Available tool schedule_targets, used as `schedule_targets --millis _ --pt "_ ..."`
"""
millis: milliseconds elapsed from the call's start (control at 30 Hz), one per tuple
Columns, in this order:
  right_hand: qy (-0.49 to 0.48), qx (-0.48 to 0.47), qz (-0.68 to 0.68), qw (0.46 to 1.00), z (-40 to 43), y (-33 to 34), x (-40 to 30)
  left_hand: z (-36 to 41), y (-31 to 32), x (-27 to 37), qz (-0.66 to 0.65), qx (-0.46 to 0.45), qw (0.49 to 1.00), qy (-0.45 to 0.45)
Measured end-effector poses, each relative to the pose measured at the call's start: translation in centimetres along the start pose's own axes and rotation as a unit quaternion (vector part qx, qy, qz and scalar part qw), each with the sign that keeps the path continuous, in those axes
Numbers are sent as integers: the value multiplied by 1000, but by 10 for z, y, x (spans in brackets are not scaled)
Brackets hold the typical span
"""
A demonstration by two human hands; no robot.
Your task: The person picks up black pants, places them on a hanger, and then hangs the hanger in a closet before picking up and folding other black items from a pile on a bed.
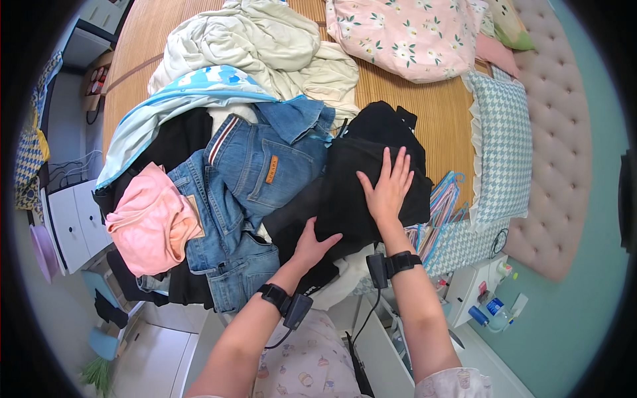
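A folded black garment [348,184] lies on the bed in front of me. My right hand [390,186] rests flat on top of it, fingers spread. At its lower left edge is my left hand [314,246], thumb and fingers apart; whether its fingertips reach under the cloth is hidden. To the left are blue jeans [283,159] with a leather patch on the pocket, more denim [219,219], and a crumpled pink garment [152,221]. Another black garment [383,119] lies just beyond the folded one. Both wrists carry strapped black devices.
Cream bedding [244,45] and a pink floral cloth [408,37] lie farther back on the bamboo mat [438,109]. Plastic hangers [443,204] sit to the right beside a houndstooth pillow [505,149]. A white bedside cabinet [473,283] stands at the lower right.
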State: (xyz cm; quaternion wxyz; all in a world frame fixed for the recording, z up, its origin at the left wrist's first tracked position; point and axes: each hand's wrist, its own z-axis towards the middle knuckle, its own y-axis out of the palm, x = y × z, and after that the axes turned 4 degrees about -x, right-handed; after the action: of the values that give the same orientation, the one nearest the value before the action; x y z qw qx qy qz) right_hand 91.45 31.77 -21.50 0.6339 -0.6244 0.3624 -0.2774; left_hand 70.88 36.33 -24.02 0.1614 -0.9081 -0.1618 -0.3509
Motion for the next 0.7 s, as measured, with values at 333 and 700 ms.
schedule_targets --millis 333,700 --pt "117 38 171 977 -30 18 51 -33 -16 -43 -231 -312 914 -115" --pt "183 35 280 942 -85 30 61 -18 -35 -16 -253 -151 953 -64"
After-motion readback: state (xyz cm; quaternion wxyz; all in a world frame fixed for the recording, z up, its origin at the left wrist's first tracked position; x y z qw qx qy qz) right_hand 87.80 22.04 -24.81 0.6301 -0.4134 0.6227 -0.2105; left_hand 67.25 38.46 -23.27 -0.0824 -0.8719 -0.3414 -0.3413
